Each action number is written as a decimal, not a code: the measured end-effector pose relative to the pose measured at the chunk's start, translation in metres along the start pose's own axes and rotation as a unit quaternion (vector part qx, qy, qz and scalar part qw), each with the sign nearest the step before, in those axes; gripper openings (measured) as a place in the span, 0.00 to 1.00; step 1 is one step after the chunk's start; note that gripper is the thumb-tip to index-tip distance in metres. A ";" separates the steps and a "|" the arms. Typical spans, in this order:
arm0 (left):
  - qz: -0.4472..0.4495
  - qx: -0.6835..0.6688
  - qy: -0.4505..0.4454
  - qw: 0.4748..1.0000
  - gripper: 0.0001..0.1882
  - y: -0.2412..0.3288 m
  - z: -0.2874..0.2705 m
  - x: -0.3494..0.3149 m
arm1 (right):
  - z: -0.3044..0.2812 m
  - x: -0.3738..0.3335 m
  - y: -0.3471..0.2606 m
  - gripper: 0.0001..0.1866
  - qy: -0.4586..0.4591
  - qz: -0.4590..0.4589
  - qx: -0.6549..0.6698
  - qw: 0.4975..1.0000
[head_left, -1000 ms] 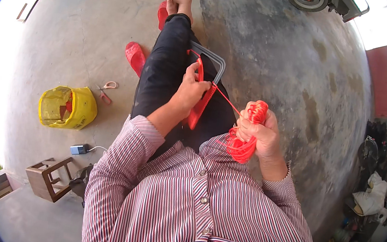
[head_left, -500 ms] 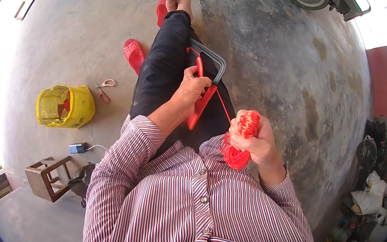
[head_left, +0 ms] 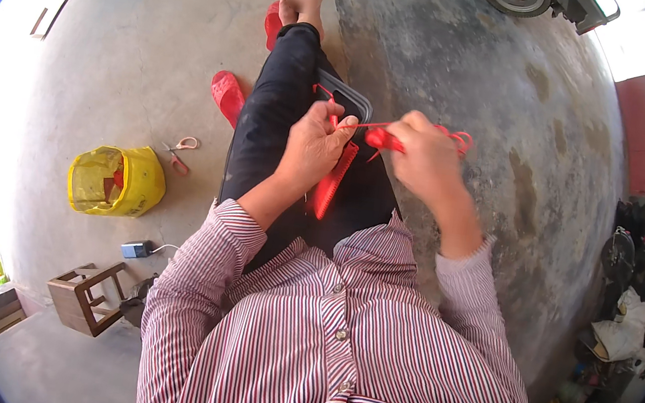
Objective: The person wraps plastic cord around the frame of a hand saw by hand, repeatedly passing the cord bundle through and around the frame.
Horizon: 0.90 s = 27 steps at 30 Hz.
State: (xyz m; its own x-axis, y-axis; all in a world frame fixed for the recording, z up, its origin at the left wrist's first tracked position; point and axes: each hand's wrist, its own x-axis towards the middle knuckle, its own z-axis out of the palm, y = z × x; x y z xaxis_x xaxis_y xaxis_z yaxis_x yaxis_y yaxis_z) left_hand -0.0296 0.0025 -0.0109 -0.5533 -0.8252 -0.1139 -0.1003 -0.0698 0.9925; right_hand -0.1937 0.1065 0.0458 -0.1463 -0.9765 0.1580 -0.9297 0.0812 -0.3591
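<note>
Across my thighs lies a grey frame with rounded corners [head_left: 353,99], partly hidden by my left hand. My left hand [head_left: 315,143] is closed at its side, thumb and fingers pinching red cord against it. A red strip with a toothed edge [head_left: 335,180] hangs below that hand. My right hand [head_left: 424,159], a little blurred, is closed on a bundle of red cord [head_left: 382,139], with loose loops sticking out past its knuckles. A strand of the cord [head_left: 370,125] runs taut between both hands, just right of the frame.
On the concrete floor at left stand a yellow bag [head_left: 146,184] with red stuff inside, scissors [head_left: 181,153], a small dark box with a white cable [head_left: 136,249] and a wooden stool [head_left: 88,308]. Red slippers [head_left: 227,98] lie by my legs. Clutter [head_left: 621,327] lines the right side.
My right hand has risen and swung forward with the cord bundle, up to the frame's level. The strand now runs sideways rather than slanting down. My left hand stays at the frame.
</note>
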 end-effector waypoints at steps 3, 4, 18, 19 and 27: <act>-0.156 -0.086 -0.053 0.983 0.16 0.008 0.000 0.013 | 0.045 0.015 -0.005 0.12 0.012 0.022 0.025 0.999; -0.237 -0.112 -0.086 0.961 0.18 0.012 -0.002 0.017 | 0.050 0.018 -0.008 0.12 0.020 0.046 0.098 0.994; -0.127 -0.271 -0.070 0.952 0.10 0.056 -0.005 -0.022 | 0.031 -0.012 -0.019 0.21 0.185 -0.068 0.285 0.938; -0.134 -0.277 -0.064 0.949 0.10 0.055 -0.010 -0.022 | 0.029 -0.015 -0.020 0.17 0.217 -0.024 0.427 0.878; -0.228 -0.166 -0.041 0.958 0.12 0.036 -0.007 -0.006 | -0.021 -0.095 0.023 0.18 0.145 0.070 0.831 0.532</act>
State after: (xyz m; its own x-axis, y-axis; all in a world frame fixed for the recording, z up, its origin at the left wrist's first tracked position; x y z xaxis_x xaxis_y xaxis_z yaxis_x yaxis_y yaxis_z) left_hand -0.0245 0.0007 0.0258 -0.5792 -0.6201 -0.5291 -0.0859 -0.5991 0.7961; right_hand -0.2088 0.2052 0.0421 -0.4443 -0.8931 0.0705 0.6459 -0.3739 -0.6656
